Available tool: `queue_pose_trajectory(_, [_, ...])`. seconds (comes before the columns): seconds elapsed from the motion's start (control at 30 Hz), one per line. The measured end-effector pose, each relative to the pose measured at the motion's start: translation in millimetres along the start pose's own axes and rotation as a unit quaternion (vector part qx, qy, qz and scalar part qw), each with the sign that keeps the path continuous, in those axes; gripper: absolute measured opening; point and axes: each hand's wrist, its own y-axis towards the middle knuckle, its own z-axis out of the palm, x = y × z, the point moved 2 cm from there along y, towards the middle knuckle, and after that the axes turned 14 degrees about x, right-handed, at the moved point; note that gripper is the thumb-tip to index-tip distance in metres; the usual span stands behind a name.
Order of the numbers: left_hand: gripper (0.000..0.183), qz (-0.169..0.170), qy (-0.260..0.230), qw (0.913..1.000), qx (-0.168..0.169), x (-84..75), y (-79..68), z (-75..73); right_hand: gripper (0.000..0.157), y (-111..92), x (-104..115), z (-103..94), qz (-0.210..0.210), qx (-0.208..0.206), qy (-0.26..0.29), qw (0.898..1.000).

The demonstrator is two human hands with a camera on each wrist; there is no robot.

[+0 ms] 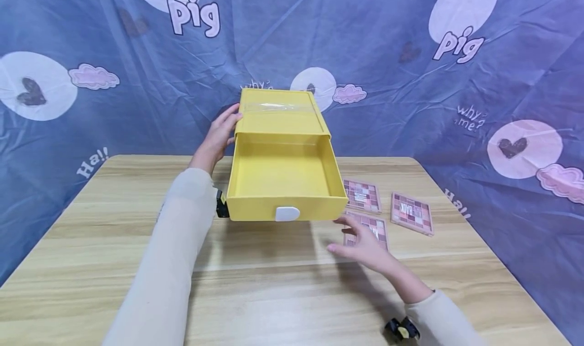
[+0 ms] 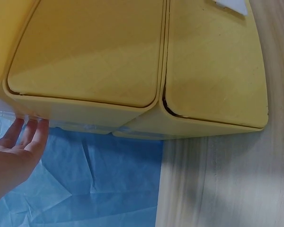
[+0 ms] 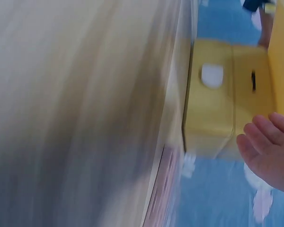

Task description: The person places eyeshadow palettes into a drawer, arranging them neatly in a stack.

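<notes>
A yellow drawer cabinet [image 1: 278,120] stands on the table, its top drawer [image 1: 283,173] pulled out with nothing inside and a white tab handle [image 1: 287,214] on its front. My left hand [image 1: 218,138] rests against the cabinet's left side near the top, fingers extended; the left wrist view shows its fingertips touching the side. To the right, below the drawer's front corner, my right hand [image 1: 365,245] hovers with spread, slightly bent fingers and holds nothing. Beneath it lies a pink eyeshadow palette [image 1: 379,230], partly hidden by the hand.
Two more eyeshadow palettes [image 1: 362,196] lie at the right, one further out [image 1: 411,213]. Lower drawers [image 3: 208,109] of the cabinet are closed. A blue printed cloth [image 1: 388,57] hangs behind the wooden table [image 1: 274,295]. Clear tape [image 1: 278,106] crosses the cabinet's top.
</notes>
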Motion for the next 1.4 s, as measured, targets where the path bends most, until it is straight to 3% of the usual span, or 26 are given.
queue_pose_trajectory(0.17, [0.050,-0.002,0.002,1.0000,0.000,0.4,0.0,0.4,0.086,-12.5,-22.5,-22.4,0.050,0.013,-0.070,0.996])
queue_pose_trajectory(0.3, [0.050,-0.002,-0.006,1.0000,-0.003,-0.2,-0.1,0.5,0.095,-20.5,-43.7,-33.5,0.076,0.019,-0.097,0.992])
queue_pose_trajectory(0.57, [0.051,0.003,-0.006,1.0000,-0.003,0.2,-0.8,0.0,0.104,-28.5,-76.3,-52.2,0.076,0.041,-0.084,0.993])
queue_pose_trajectory(0.73, [0.051,0.008,-0.005,1.0000,0.001,1.7,-1.3,-1.5,0.105,-29.4,-83.6,-58.7,0.073,0.057,-0.076,0.993])
queue_pose_trajectory(1.13, [0.052,0.010,0.003,0.9999,0.009,2.8,-0.9,-1.9,0.113,-32.9,-94.6,-62.6,0.120,0.100,-0.099,0.983])
queue_pose_trajectory(1.4, [0.051,0.012,0.003,0.9998,0.012,2.6,-1.6,0.3,0.111,-34.5,-97.6,-64.2,0.121,0.096,-0.093,0.984])
